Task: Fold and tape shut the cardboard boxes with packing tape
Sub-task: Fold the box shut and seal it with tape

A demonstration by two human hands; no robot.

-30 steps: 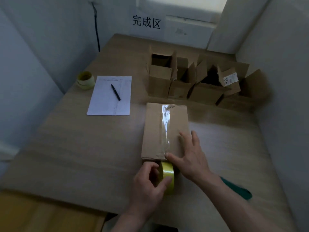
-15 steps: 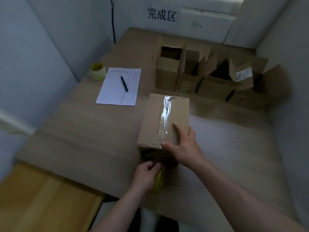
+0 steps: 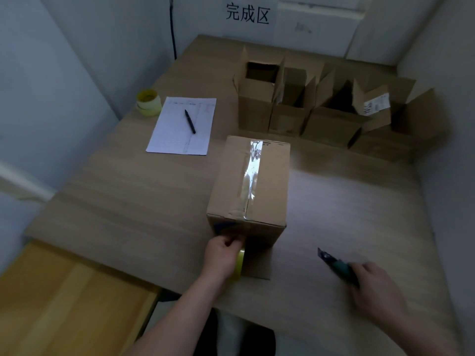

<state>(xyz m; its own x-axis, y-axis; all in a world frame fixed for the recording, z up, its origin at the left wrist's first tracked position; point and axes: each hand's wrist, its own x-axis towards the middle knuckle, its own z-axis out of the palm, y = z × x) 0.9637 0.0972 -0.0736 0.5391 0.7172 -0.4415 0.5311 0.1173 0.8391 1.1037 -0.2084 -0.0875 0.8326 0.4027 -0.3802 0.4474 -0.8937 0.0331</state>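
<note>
Two hands, one cut pending: tape taut down the box front.

Left hand [image 3: 223, 255] grips the tape roll [image 3: 239, 265] against the sealed box [image 3: 248, 209] at the table's near edge; right hand [image 3: 376, 286], fingers curled round a cutter [image 3: 336, 265], sits well right, blade pointing toward the strip.

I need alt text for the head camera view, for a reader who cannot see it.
A left hand holds a yellow tape roll against the taped cardboard box on a wooden table, while the right hand grips a cutter. Open boxes stand behind.
</note>
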